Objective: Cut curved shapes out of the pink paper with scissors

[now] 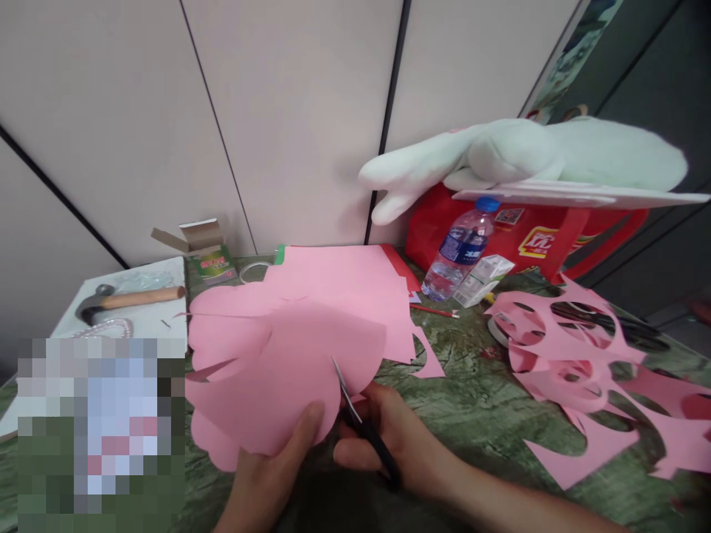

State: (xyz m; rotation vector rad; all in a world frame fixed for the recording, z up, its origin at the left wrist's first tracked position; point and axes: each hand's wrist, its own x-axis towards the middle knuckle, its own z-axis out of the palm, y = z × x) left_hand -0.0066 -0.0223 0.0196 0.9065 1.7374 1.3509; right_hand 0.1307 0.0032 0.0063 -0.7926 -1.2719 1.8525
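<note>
A large pink paper sheet [289, 370] with rounded, scalloped edges is pinched near its lower edge by my left hand [278, 466], thumb on top. My right hand [394, 437] grips black-handled scissors [361, 426], whose blades meet the paper between two rounded lobes. One blade tip shows above the sheet; the lower blade is partly hidden. Behind it lies more pink paper [355, 274], partly covered by the sheet I hold. A small curved pink offcut [430, 359] rests just right of that paper.
Pink cut-out scraps [578, 385] heap at the right. A water bottle [458, 252], a small white carton [483, 280] and a red bag [555, 229] stand behind, below a white plush toy [516, 155]. At left are a hammer [133, 297] and an opened green box [211, 263].
</note>
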